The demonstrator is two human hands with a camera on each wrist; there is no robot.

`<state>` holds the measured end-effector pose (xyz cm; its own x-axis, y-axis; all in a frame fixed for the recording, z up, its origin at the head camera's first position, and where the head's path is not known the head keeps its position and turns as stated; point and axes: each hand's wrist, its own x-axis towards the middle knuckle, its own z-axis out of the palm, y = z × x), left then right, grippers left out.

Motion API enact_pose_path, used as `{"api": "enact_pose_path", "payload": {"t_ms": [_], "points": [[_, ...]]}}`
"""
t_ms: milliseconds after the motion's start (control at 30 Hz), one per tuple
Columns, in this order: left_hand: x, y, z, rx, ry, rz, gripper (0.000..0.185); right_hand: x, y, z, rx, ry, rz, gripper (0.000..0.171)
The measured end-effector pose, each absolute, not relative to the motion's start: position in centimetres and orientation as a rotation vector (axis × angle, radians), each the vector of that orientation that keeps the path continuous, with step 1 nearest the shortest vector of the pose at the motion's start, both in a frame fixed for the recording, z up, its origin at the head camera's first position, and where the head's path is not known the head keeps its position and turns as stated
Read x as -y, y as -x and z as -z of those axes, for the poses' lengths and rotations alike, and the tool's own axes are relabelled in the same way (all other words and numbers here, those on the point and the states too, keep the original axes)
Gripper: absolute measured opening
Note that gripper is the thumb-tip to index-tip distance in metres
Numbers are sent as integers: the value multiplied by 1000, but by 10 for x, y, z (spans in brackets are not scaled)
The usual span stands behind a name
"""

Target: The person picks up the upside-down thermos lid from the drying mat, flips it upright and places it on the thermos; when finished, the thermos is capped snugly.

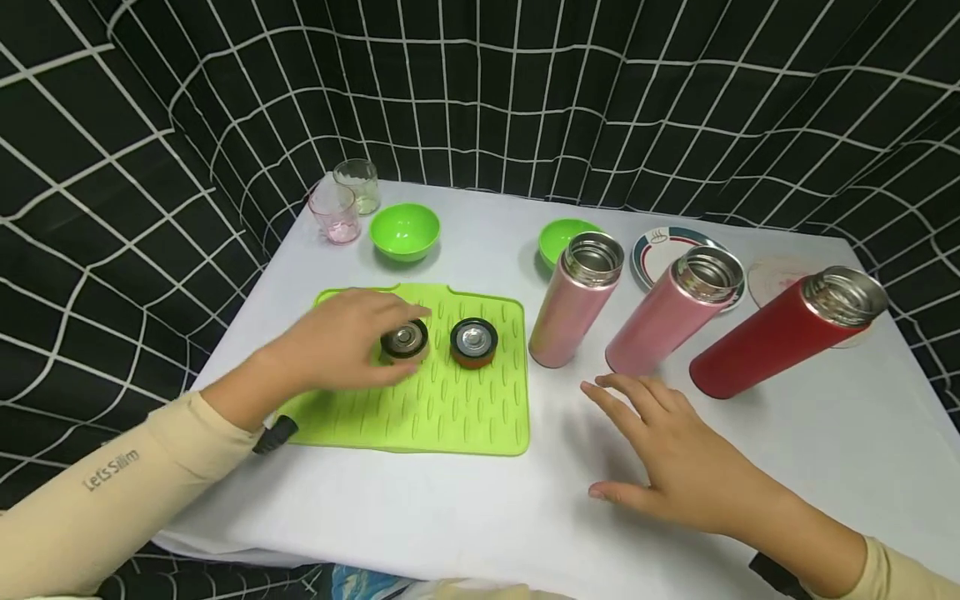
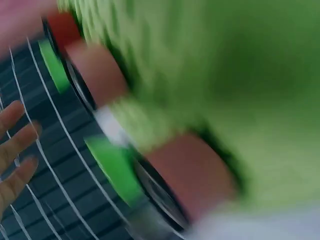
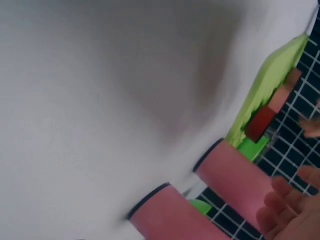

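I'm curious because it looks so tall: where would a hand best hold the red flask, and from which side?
Probably around mid-body, the right hand coming from the right. The red flask is a tall, straight cylinder with an open steel mouth, and the nearest pink flask stands on its left, leaving the right freer.

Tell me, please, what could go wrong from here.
The right hand, close to the open middle bottle, might tip it over. The left hand, reaching over the green mat, might bump a pink lid into the red lid.
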<state>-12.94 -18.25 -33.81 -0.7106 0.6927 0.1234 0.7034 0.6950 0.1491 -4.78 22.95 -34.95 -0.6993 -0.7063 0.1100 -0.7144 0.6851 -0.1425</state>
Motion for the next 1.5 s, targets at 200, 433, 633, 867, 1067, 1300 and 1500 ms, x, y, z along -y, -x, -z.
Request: {"api": "enact_pose_path", "payload": {"t_ms": [200, 433, 633, 867, 1067, 1300, 1500], "points": [[242, 145, 349, 3262, 601, 258, 89, -230, 53, 352, 2778, -1288, -299, 75], [262, 145, 366, 3333, 530, 384, 66, -227, 56, 359, 2773, -1313, -328, 72], [252, 142, 354, 3304, 530, 334, 62, -219, 61, 359, 2789, -1336, -448, 68], [184, 120, 312, 3047, 906, 308, 59, -190, 65, 354, 2898, -1282, -935, 53], [101, 99, 301, 2774, 1327, 193, 58, -162, 67, 346, 2998, -921, -1803, 45], [56, 90, 304, 2558, 1539, 92, 43, -152, 71, 350, 2931, -572, -2199, 29], [49, 89, 307, 2536, 1521, 80, 46, -159, 71, 350, 2940, -530, -2156, 28]]}}
